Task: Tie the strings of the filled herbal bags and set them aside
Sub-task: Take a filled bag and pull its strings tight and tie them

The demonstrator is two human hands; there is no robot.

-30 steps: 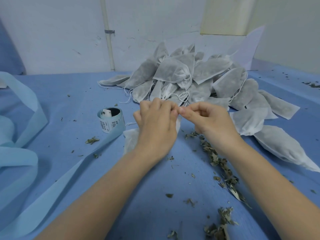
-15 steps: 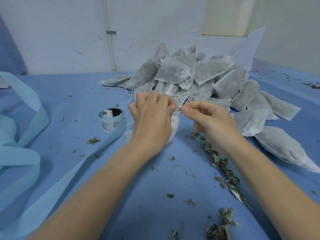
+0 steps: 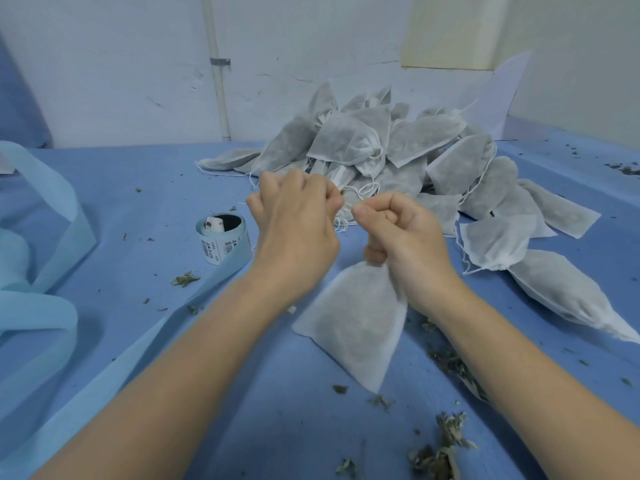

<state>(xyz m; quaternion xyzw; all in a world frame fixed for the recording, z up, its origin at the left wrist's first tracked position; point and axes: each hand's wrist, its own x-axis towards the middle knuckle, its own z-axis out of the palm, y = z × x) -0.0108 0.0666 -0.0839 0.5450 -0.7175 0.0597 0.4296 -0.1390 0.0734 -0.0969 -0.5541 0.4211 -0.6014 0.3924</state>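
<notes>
Gripping the neck of the white non-woven filled herbal bag (image 3: 356,327) in your right hand (image 3: 405,237), you let it hang just above the blue table (image 3: 138,209) while your left hand (image 3: 294,220) pinches its thin white string (image 3: 341,225), presumably to cinch the knot.

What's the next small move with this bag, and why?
Probably draw both hands apart to cinch the knot. The left hand and right hand each pinch the thin white string, with loose loops between them, and the filled herbal bag hangs by its gathered neck from the right hand, so it seems untied.
</notes>
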